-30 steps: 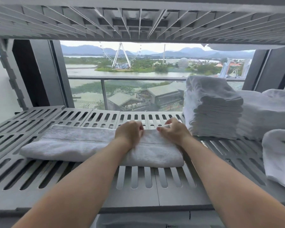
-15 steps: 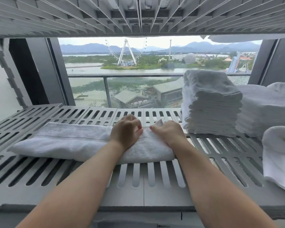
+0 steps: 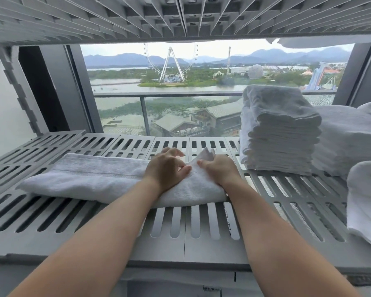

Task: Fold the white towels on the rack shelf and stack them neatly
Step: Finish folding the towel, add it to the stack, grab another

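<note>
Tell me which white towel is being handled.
The long flat towel left of the folded stack; left hand and right hand hold its right end.

Soft overcast daylight comes through the window (image 3: 180, 86) beyond the right hand (image 3: 220, 170), with faint shadows and wide-angle bowing at the edges.

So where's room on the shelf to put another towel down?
Bare shelf: in front of the long towel along the near edge, and back left behind it. The right side is crowded with the towel stack, a second pile and a loose towel.
</note>
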### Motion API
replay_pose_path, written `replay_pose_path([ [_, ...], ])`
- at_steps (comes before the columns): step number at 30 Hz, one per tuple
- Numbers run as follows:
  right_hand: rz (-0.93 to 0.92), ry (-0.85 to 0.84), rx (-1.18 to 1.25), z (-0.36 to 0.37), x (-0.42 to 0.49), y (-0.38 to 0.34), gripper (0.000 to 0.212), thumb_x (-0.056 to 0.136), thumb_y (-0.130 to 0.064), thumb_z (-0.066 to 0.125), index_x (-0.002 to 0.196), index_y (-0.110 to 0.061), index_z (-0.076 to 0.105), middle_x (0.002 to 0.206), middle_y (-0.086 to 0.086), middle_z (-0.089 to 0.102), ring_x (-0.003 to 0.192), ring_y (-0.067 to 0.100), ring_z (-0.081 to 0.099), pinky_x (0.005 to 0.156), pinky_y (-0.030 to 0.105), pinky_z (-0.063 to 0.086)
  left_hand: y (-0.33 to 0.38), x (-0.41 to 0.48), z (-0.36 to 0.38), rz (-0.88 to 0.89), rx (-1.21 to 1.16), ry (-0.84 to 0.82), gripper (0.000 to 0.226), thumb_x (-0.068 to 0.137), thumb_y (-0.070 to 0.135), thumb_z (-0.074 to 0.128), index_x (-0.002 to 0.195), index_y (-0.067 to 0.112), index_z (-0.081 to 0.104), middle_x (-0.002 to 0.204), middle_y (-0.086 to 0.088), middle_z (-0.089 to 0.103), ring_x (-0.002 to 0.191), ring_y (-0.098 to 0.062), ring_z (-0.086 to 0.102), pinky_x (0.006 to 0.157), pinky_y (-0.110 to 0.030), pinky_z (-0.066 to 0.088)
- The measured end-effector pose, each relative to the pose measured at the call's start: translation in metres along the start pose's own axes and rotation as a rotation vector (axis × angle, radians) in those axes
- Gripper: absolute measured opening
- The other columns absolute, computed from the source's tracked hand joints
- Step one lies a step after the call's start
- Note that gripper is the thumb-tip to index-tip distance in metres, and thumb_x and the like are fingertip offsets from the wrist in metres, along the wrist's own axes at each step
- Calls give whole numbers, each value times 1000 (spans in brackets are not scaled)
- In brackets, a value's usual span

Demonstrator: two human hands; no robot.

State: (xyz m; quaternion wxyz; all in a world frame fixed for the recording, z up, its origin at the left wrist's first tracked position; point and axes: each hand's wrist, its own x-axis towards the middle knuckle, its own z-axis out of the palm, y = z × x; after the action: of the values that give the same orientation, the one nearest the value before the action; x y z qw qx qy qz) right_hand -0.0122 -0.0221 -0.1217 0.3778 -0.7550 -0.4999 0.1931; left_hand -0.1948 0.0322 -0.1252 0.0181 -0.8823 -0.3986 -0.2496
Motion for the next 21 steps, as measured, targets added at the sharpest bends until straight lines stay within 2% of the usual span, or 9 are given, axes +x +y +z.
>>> replay_pose_path([
  [3,98,-49,299,-1,4,-4,38,88,-41,69,100,-5,69,99,7,72,91,23,68,84,37,55,-6,-5,-16,-20,-6,-179,34,98,51,53,122,35,72,153,5,44,143,-16,34,116,-44,33],
  [5,157,-87,509,-2,5,-10,40,86,-41,71,101,-4,70,97,8,74,85,23,72,70,31,56,-23,-12,-33,-63,13,-214,36,99,52,49,128,40,66,158,5,38,145,-18,34,119,-45,30],
  [8,159,-113,718,0,7,-25,36,84,-40,74,94,-6,72,86,5,76,72,20,75,55,25,53,-59,-28,-63,-164,55,-221,38,99,53,49,131,39,64,158,7,39,145,-16,36,117,-43,30],
  [11,165,-148,915,8,7,-45,35,86,-35,74,98,-3,71,89,11,76,77,27,76,65,35,60,-94,-41,-86,-220,84,-262,41,97,53,47,129,36,65,149,8,51,135,-14,45,109,-39,35],
  [13,166,-179,998,16,6,-61,29,90,-31,71,97,-3,70,90,14,73,81,30,73,72,40,59,-107,-50,-88,-256,117,-373,53,94,66,37,137,42,56,152,9,47,139,-13,40,111,-40,32],
  [15,145,-228,1095,25,4,-81,21,94,-25,66,90,-5,65,86,12,66,79,27,68,73,40,55,-112,-61,-78,-287,231,-470,73,88,83,22,152,48,30,165,9,25,151,-16,21,121,-51,18],
  [17,122,-307,1150,33,0,-106,16,96,-22,63,95,-6,62,84,10,61,76,25,63,73,38,52,-111,-65,-66,-323,283,-500,90,78,92,10,156,48,11,168,6,7,155,-19,6,122,-59,3],
  [19,103,-375,1130,40,-5,-133,18,98,-23,61,103,-7,58,79,8,56,68,21,59,65,34,50,-113,-61,-67,-312,224,-530,93,77,93,10,157,46,10,169,3,4,155,-20,3,122,-59,0],
  [21,101,-415,1082,50,-11,-161,18,98,-23,61,105,-7,56,77,7,55,65,20,56,61,34,48,-131,-59,-81,-279,139,-509,85,83,87,18,157,45,19,169,4,10,155,-17,8,123,-56,8],
])
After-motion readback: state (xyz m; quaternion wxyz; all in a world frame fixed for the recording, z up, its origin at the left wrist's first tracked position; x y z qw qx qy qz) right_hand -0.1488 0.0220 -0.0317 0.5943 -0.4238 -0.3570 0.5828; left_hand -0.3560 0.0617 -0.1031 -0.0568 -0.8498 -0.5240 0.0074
